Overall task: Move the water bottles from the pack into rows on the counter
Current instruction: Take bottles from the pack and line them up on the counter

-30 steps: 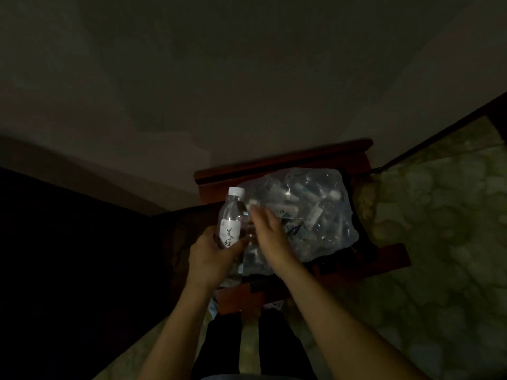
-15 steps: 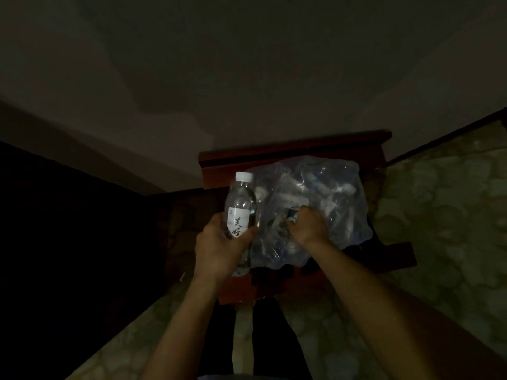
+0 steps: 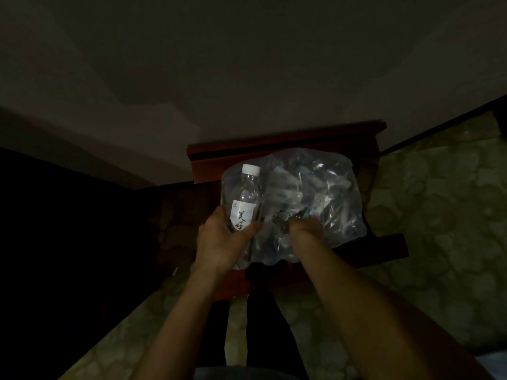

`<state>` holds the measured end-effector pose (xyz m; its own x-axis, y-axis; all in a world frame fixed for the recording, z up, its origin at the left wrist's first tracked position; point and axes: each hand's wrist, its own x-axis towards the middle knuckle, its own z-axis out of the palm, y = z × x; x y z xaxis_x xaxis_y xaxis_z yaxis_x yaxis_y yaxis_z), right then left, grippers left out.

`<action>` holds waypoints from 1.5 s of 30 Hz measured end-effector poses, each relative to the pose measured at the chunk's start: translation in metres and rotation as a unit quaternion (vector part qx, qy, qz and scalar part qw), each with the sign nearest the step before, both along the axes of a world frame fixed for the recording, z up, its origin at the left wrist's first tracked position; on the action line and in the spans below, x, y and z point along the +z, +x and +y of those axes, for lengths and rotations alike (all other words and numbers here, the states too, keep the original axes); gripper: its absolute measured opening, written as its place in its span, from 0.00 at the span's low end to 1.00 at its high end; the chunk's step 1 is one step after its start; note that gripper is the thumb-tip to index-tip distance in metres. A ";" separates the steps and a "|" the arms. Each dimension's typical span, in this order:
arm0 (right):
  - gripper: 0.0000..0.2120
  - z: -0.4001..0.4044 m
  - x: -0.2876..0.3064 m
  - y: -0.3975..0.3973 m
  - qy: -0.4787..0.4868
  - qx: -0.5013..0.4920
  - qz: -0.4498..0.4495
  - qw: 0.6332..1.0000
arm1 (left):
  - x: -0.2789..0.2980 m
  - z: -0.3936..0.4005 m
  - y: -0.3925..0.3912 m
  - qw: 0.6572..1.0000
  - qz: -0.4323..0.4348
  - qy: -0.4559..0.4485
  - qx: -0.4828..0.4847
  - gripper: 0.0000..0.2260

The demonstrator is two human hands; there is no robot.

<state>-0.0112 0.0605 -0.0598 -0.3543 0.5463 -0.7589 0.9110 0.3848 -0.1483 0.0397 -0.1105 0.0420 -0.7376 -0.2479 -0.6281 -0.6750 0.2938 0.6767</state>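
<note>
While the room is dim, the left hand [image 3: 223,242] clearly grips a clear water bottle [image 3: 245,200] around its lower half, thumb curled over the white label with dark characters and fingers wrapped round the far side. The bottle stands nearly upright above that hand, its white cap [image 3: 250,169] at the top, tilted slightly to the right. Just to the right of the left hand lies the plastic-wrapped pack [image 3: 310,204] of bottles, a crumpled clear bundle resting on a dark red wooden stand [image 3: 285,144]. The held bottle sits in front of the pack's left edge. The right hand [image 3: 300,229] is at the near side of the pack, close beside the left hand, with its fingers dug into the torn wrap; the fingers are hidden in the plastic, so I cannot tell whether they pinch anything. Both forearms reach up from the bottom of the view. Below the hands, the floor [image 3: 439,215] has a mottled greenish pattern, and beyond the stand rises a plain pale wall [image 3: 247,64]. Left of the left hand everything is in deep shadow.
</note>
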 end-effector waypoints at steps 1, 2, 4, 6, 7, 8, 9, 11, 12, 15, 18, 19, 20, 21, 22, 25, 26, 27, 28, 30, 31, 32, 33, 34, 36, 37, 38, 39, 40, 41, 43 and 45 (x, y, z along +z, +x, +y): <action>0.24 0.001 -0.001 0.000 -0.009 -0.016 -0.002 1.000 | -0.001 0.001 0.000 1.000 -0.002 0.002 0.001 0.23; 0.25 0.001 -0.003 0.000 -0.018 -0.031 -0.011 0.999 | -0.002 0.001 0.000 1.000 -0.002 0.004 0.003 0.24; 0.25 0.005 -0.008 0.002 -0.029 -0.044 -0.027 0.998 | -0.004 0.001 0.000 1.000 0.000 0.006 0.001 0.25; 0.21 0.011 -0.010 0.007 -0.073 -0.065 -0.005 0.995 | -0.006 0.002 -0.001 1.000 0.000 0.001 0.003 0.25; 0.20 0.013 -0.011 0.008 -0.098 -0.070 0.011 0.993 | -0.006 0.003 -0.001 1.000 0.001 -0.001 0.003 0.26; 0.20 0.015 -0.012 0.008 -0.117 -0.067 0.021 0.991 | -0.007 0.003 -0.001 1.000 0.002 -0.002 0.004 0.26; 0.19 0.015 -0.013 0.008 -0.119 -0.051 0.013 0.992 | -0.007 0.004 -0.001 1.000 0.003 -0.002 0.005 0.26; 0.20 0.016 -0.015 0.006 -0.086 -0.013 -0.029 0.996 | -0.008 0.004 -0.001 1.000 0.004 0.000 0.008 0.26; 0.20 0.014 -0.015 0.005 -0.067 -0.006 -0.042 0.997 | -0.008 0.003 -0.001 1.000 0.004 0.003 0.008 0.26; 0.22 0.009 -0.006 -0.001 -0.065 -0.012 -0.038 0.997 | -0.008 0.002 0.001 1.000 0.008 0.002 0.010 0.26; 0.20 0.006 0.006 -0.007 -0.157 -0.200 0.031 0.967 | -0.007 -0.001 0.002 1.000 0.006 0.005 0.011 0.26; 0.19 0.004 0.012 -0.009 -0.201 -0.260 0.055 0.943 | -0.006 -0.001 0.003 1.000 0.005 0.005 0.010 0.26; 0.18 0.003 0.017 -0.010 -0.233 -0.282 0.072 0.928 | -0.005 -0.002 0.003 1.000 0.006 0.006 0.008 0.26; 0.18 0.000 0.023 -0.010 -0.253 -0.289 0.086 0.919 | -0.004 -0.002 0.003 1.000 0.008 0.007 0.007 0.26; 0.20 -0.003 0.028 -0.010 -0.263 -0.295 0.100 0.913 | -0.003 -0.002 0.002 1.000 0.009 0.006 0.006 0.26; 0.22 -0.011 0.048 -0.011 -0.278 -0.314 0.133 0.898 | 0.000 -0.003 0.001 1.000 0.009 0.014 0.008 0.25; 0.22 -0.014 0.056 -0.010 -0.285 -0.308 0.135 0.898 | 0.000 -0.003 0.001 1.000 0.008 0.020 0.012 0.25; 0.22 -0.015 0.062 -0.006 -0.293 -0.300 0.133 0.898 | 0.000 -0.003 0.001 1.000 0.006 0.023 0.014 0.24; 0.22 -0.016 0.066 0.000 -0.295 -0.282 0.128 0.904 | 0.000 -0.004 0.001 1.000 0.006 0.024 0.016 0.22; 0.23 -0.018 0.075 0.014 -0.288 -0.234 0.110 0.922 | 0.000 -0.005 0.001 0.999 0.004 0.036 0.026 0.19; 0.23 -0.021 0.078 0.020 -0.282 -0.216 0.105 0.929 | -0.001 -0.004 0.001 0.998 -0.002 0.055 0.038 0.18; 0.23 -0.024 0.082 0.026 -0.278 -0.201 0.101 0.934 | -0.001 -0.002 0.000 0.995 -0.013 0.083 0.055 0.17; 0.23 -0.028 0.086 0.030 -0.275 -0.189 0.100 0.937 | -0.001 -0.001 -0.001 0.990 -0.028 0.114 0.075 0.17; 0.22 -0.031 0.090 0.033 -0.276 -0.179 0.098 0.939 | 0.000 0.000 -0.001 0.985 -0.041 0.139 0.093 0.18; 0.17 -0.035 0.102 0.040 -0.276 -0.179 0.088 0.940 | 0.002 -0.001 -0.001 0.978 -0.052 0.161 0.123 0.20; 0.15 -0.036 0.108 0.044 -0.279 -0.184 0.084 0.939 | 0.003 -0.002 -0.001 0.976 -0.050 0.164 0.131 0.20; 0.15 -0.035 0.114 0.047 -0.283 -0.187 0.083 0.937 | 0.005 -0.005 0.000 0.976 -0.046 0.167 0.135 0.21; 0.15 -0.034 0.120 0.052 -0.289 -0.186 0.084 0.935 | 0.006 -0.007 0.001 0.975 -0.041 0.170 0.137 0.21; 0.16 -0.033 0.126 0.056 -0.296 -0.181 0.088 0.934 | 0.008 -0.010 0.002 0.974 -0.038 0.173 0.143 0.21; 0.17 -0.033 0.133 0.060 -0.308 -0.177 0.097 0.930 | 0.010 -0.013 0.003 0.972 -0.033 0.174 0.152 0.21; 0.17 -0.035 0.149 0.064 -0.354 -0.168 0.125 0.912 | 0.017 -0.018 0.004 0.967 -0.023 0.182 0.178 0.21; 0.18 -0.039 0.161 0.065 -0.390 -0.138 0.157 0.897 | 0.026 -0.023 0.001 0.961 -0.010 0.199 0.191 0.22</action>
<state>0.0540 0.0210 0.1017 -0.5504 -0.0074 -0.8349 0.8218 -0.1816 -0.5401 0.0406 -0.1334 0.0680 -0.6270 -0.2354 -0.7426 -0.6966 -0.2571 0.6698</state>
